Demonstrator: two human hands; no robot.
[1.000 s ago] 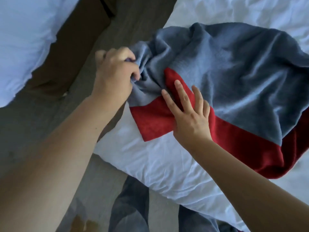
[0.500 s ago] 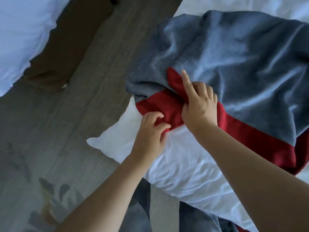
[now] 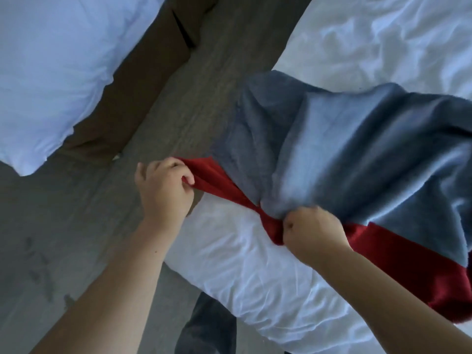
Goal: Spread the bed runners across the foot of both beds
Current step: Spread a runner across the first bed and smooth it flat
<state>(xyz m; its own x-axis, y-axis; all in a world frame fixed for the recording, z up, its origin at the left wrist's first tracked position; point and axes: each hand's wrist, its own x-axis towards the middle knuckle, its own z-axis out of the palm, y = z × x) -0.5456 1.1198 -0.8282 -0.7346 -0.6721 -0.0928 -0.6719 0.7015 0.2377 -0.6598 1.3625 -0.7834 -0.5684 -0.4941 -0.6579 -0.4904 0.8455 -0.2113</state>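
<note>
A grey-blue bed runner (image 3: 357,149) with a red border lies rumpled over the corner of the white bed (image 3: 255,264) on the right. My left hand (image 3: 163,190) grips the red corner of the runner and holds it out past the bed's corner, above the floor. My right hand (image 3: 314,231) is a closed fist bunched on the red border farther along the same edge. The cloth between the two hands is lifted and stretched. A second white bed (image 3: 51,72) fills the upper left; no runner shows on it.
Grey wood-look floor (image 3: 76,238) runs between the two beds. The left bed's brown base (image 3: 120,106) shows under its white cover. My legs in dark trousers (image 3: 209,328) stand against the near bed corner.
My left hand moved from the grey fold to the red corner and pulled it out leftward. My right hand went from flat on the cloth to a fist on the red border.
</note>
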